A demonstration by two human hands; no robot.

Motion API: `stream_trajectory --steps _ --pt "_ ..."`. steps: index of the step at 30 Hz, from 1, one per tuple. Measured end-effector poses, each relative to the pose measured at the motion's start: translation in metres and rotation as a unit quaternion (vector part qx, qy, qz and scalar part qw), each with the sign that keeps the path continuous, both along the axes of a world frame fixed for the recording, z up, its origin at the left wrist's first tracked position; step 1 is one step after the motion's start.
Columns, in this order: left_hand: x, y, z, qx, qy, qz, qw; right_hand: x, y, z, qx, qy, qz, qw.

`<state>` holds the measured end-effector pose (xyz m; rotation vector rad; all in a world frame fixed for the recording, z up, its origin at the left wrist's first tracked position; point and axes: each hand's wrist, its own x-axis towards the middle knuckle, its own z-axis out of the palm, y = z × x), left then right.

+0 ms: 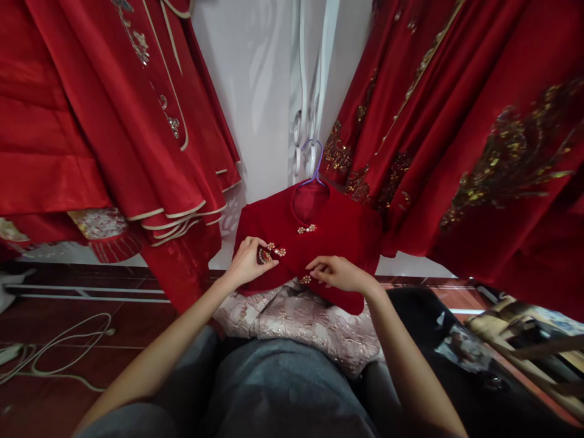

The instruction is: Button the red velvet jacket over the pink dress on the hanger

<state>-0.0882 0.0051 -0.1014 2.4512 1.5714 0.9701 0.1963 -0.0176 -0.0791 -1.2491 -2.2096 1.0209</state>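
Observation:
A red velvet jacket (337,213) hangs on a purple hanger (316,165) in front of my lap. Beaded flower clasps run down its front: one upper clasp (307,229), a middle clasp (279,249) and a lower clasp (305,280). My left hand (250,263) pinches a fan-shaped beaded ornament (263,255) between thumb and fingers against the jacket's left part, beside the middle clasp. At the right part, my right hand (337,272) has its fingers bent together just above the lower clasp. Whatever those fingertips may hold is too small to make out.
Red embroidered garments hang on the left (137,134) and right (456,140). Pink brocade fabric (310,319) lies across my lap. A white cable (68,365) lies on the floor at left; a clear plastic bag (463,350) rests on a black surface at right.

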Motion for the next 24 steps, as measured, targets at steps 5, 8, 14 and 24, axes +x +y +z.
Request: stream_trajectory --steps 5,8,14,24 --pt "0.015 -0.011 -0.006 0.055 0.077 0.049 0.994 -0.030 -0.001 -0.018 0.154 -0.104 -0.093 0.978" --pt "0.008 -0.009 0.000 0.039 0.079 0.039 0.995 -0.043 -0.002 -0.026 0.169 -0.143 -0.112 0.969" --pt "-0.008 -0.001 0.012 0.081 0.069 0.015 0.994 -0.056 -0.005 -0.032 0.197 -0.185 -0.166 0.948" --pt "-0.004 -0.001 -0.001 0.109 0.181 -0.013 0.977 -0.073 -0.008 -0.053 0.192 -0.234 -0.193 0.933"
